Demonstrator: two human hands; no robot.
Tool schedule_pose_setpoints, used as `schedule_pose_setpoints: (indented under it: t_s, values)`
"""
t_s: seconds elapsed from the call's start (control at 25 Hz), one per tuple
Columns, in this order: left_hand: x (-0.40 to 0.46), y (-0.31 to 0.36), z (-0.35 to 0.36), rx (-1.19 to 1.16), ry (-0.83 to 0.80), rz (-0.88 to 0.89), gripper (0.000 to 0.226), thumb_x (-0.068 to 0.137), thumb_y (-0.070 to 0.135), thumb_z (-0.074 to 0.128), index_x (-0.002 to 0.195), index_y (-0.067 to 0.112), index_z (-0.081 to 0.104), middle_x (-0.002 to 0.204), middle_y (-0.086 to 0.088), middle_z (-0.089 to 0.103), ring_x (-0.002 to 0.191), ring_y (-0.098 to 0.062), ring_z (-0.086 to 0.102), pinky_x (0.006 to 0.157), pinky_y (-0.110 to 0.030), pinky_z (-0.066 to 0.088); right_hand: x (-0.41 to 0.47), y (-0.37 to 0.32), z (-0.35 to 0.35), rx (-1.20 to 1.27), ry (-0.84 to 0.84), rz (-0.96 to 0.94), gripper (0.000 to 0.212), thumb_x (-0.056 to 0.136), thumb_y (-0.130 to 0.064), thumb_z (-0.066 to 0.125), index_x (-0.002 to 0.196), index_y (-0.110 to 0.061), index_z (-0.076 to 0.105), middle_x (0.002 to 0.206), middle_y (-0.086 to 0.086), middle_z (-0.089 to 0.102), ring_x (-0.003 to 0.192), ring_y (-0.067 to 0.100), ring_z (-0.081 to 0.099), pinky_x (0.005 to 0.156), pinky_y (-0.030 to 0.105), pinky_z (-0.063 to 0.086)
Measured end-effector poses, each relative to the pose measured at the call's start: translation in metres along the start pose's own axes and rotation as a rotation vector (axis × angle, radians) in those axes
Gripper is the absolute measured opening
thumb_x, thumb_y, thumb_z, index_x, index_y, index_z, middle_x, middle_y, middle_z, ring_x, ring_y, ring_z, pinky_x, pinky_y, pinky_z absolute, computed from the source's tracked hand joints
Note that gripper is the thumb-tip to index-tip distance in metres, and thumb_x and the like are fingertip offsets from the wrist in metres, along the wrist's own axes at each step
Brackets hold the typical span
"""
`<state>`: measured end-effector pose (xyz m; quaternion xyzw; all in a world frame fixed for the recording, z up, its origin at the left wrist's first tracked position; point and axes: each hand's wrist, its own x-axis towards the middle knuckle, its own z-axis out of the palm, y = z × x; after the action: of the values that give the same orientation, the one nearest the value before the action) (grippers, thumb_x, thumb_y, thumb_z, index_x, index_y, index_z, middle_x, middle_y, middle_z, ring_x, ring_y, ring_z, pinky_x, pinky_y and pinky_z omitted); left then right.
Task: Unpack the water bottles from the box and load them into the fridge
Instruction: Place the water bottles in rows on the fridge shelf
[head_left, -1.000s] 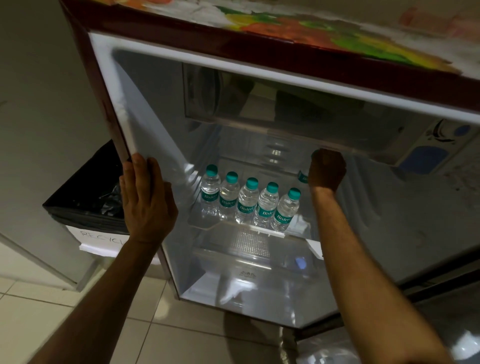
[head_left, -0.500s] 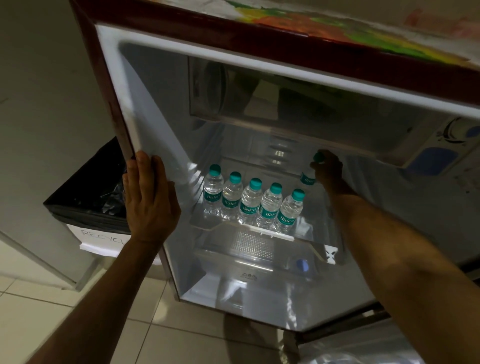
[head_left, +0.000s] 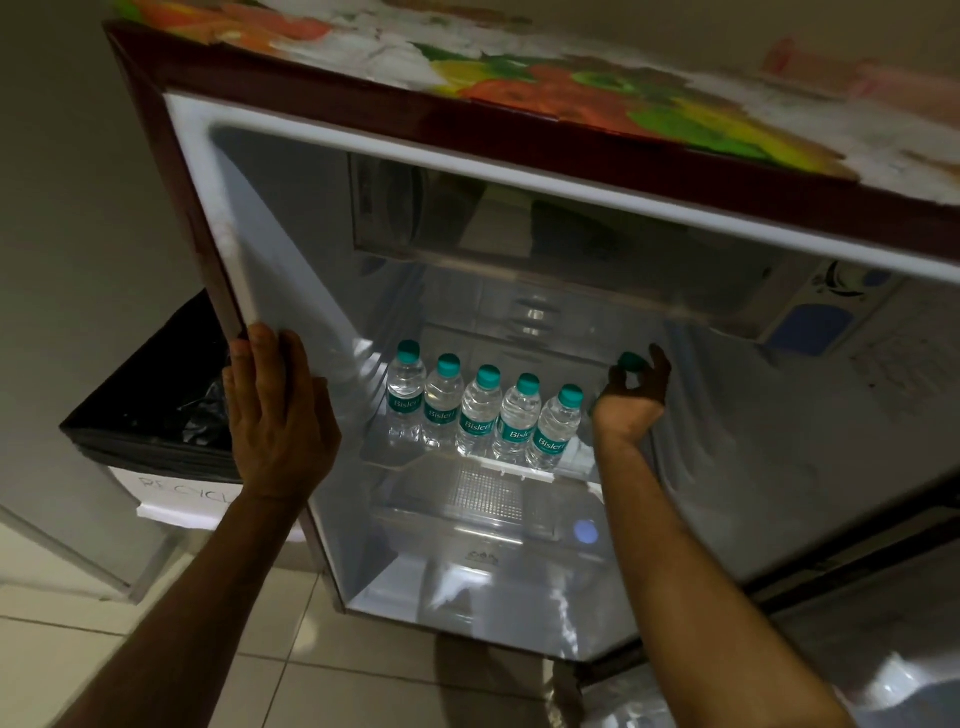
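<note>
Fingers (head_left: 655, 364) of right hand (head_left: 631, 397) curling round sixth bottle (head_left: 629, 360) — setting it beside the row of five bottles (head_left: 483, 410), likely completing it; left hand (head_left: 278, 415) flat, bracing fridge (head_left: 234, 291) edge.

Water bottles, teal caps: six. Five stand in a row (head_left: 480, 415) on the fridge shelf (head_left: 415, 457); the sixth bottle (head_left: 629, 361) is at the row's right end, only its cap visible.
Fridge (head_left: 519, 140): one, door open.
Hands: two, left hand (head_left: 278, 410) on the fridge's left edge, right hand (head_left: 636, 392) inside it.
Bin (head_left: 150, 415) with black liner: one, left of the fridge.
</note>
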<state>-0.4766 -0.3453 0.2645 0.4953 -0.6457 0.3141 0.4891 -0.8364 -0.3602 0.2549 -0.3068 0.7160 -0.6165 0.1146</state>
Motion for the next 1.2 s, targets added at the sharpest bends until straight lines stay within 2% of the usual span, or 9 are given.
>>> schedule_pose_setpoints:
  t_s: [0.16,0.28,0.4,0.48,0.6,0.76,0.88,1.04,1.2]
  values:
    - [0.0,0.001,0.0,-0.011,-0.011,0.004,0.087,0.093,0.005,0.061,0.158,0.01,0.004,0.166,-0.001,-0.014,0.153,-0.023,-0.009,0.125,-0.041,0.001,-0.022,-0.007,-0.007,0.158,0.146,0.039,0.033,0.088,-0.001,0.068,0.12,-0.011,0.066,0.11,0.001,0.067,0.108,0.02,0.065,0.099,0.041,0.053]
    - [-0.001,-0.001,0.001,-0.012,-0.014,-0.007,0.087,0.092,0.004,0.062,0.158,0.008,0.006,0.166,-0.009,-0.01,0.153,-0.024,-0.008,0.125,-0.041,0.002,-0.034,-0.011,-0.018,0.176,0.116,0.065,0.032,0.09,-0.003,0.068,0.121,-0.01,0.067,0.111,0.0,0.07,0.107,0.018,0.066,0.1,0.034,0.052]
    - [-0.002,-0.001,0.001,-0.006,-0.014,-0.019,0.087,0.09,0.002,0.064,0.157,0.005,0.009,0.158,-0.027,0.009,0.153,-0.026,-0.007,0.125,-0.041,0.003,-0.037,-0.004,-0.025,0.127,0.07,0.014,0.03,0.088,-0.003,0.069,0.116,-0.014,0.07,0.104,-0.005,0.07,0.103,0.015,0.066,0.098,0.033,0.053]
    - [-0.002,-0.002,0.0,-0.009,-0.012,-0.002,0.086,0.091,0.003,0.062,0.157,0.006,0.008,0.165,-0.019,-0.003,0.153,-0.026,-0.007,0.125,-0.041,0.003,-0.04,0.003,-0.026,0.078,0.038,0.016,0.03,0.087,-0.004,0.071,0.115,-0.015,0.07,0.102,-0.008,0.069,0.102,0.014,0.066,0.098,0.036,0.054]
    - [-0.001,-0.002,0.001,-0.026,-0.023,0.021,0.084,0.094,0.005,0.059,0.158,0.008,0.004,0.166,-0.003,-0.014,0.153,-0.024,-0.01,0.125,-0.041,0.002,-0.046,0.012,-0.029,0.036,-0.016,-0.001,0.034,0.087,-0.007,0.072,0.12,-0.016,0.067,0.107,-0.007,0.068,0.104,0.015,0.065,0.099,0.037,0.053]
    - [0.0,-0.001,0.002,-0.023,-0.026,0.0,0.082,0.094,0.006,0.057,0.158,0.008,0.005,0.166,-0.012,-0.009,0.153,-0.025,-0.009,0.125,-0.04,0.001,-0.052,0.019,-0.03,-0.039,-0.101,-0.078,0.05,0.092,-0.016,0.07,0.138,-0.018,0.05,0.123,-0.004,0.062,0.113,0.014,0.058,0.097,0.03,0.049]
    - [0.0,-0.001,0.001,-0.029,-0.022,0.009,0.074,0.098,0.01,0.051,0.158,0.008,0.008,0.166,-0.007,-0.011,0.153,-0.026,-0.007,0.125,-0.04,0.001,-0.057,0.023,-0.029,-0.063,-0.143,-0.056,0.056,0.095,-0.02,0.066,0.145,-0.023,0.04,0.14,0.001,0.054,0.127,0.013,0.049,0.104,0.038,0.046]
    - [0.0,0.0,0.002,-0.009,-0.019,0.008,0.073,0.097,0.01,0.052,0.158,0.008,0.011,0.164,-0.018,0.001,0.154,-0.026,-0.005,0.125,-0.04,0.002,-0.083,0.012,-0.042,-0.079,-0.152,-0.034,0.073,0.094,-0.015,0.066,0.155,-0.021,0.026,0.155,0.002,0.038,0.135,0.009,0.036,0.112,0.034,0.035]
    - [-0.003,0.0,0.001,-0.023,-0.008,0.023,0.07,0.1,0.012,0.048,0.158,0.009,0.009,0.166,-0.007,-0.01,0.153,-0.025,-0.006,0.125,-0.04,0.001,-0.146,0.02,-0.061,-0.047,-0.115,-0.172,0.067,0.093,-0.006,0.064,0.151,-0.021,0.035,0.151,-0.007,0.041,0.14,0.015,0.038,0.113,0.038,0.034]
